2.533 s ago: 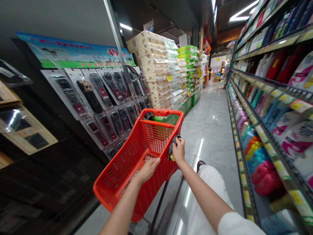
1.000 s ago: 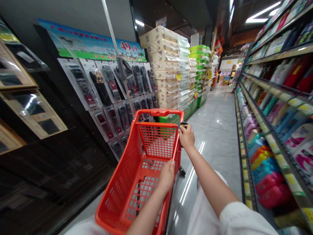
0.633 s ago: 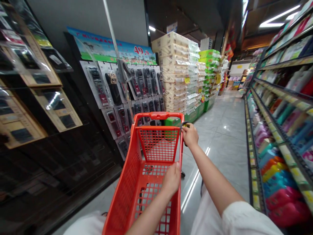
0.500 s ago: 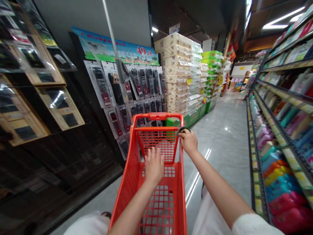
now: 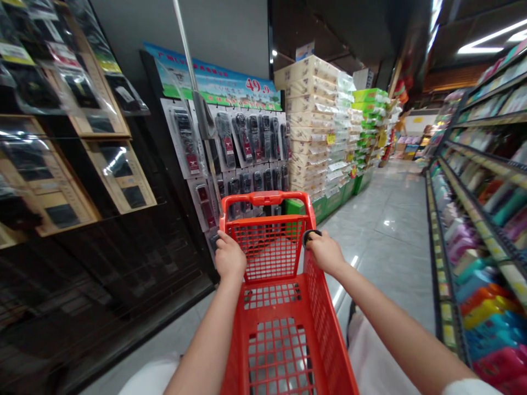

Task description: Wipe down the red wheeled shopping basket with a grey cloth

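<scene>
A red plastic shopping cart (image 5: 275, 315) with grid walls and floor stands in front of me, nothing lying in its visible part. My left hand (image 5: 229, 257) is closed over its left rim, near the far end. On the opposite rim, my right hand (image 5: 325, 252) is closed too. A small dark ring-shaped thing (image 5: 306, 238) shows at the right fingertips, and its kind cannot be made out. Beyond both hands rises the cart's red handle bar (image 5: 267, 198).
To the left, a rack holds packaged black belts (image 5: 224, 140) under a price sign (image 5: 230, 82), with boxed goods (image 5: 119, 175) nearer. Stacked cartons (image 5: 308, 120) stand ahead. Shelves (image 5: 486, 230) of colourful goods line the right. A grey tiled aisle (image 5: 382, 208) runs between.
My left hand has gone from open above the cart's inside to closed on its left rim. The cart has turned slightly, and the surroundings have shifted right in view. My right hand stays on the right rim.
</scene>
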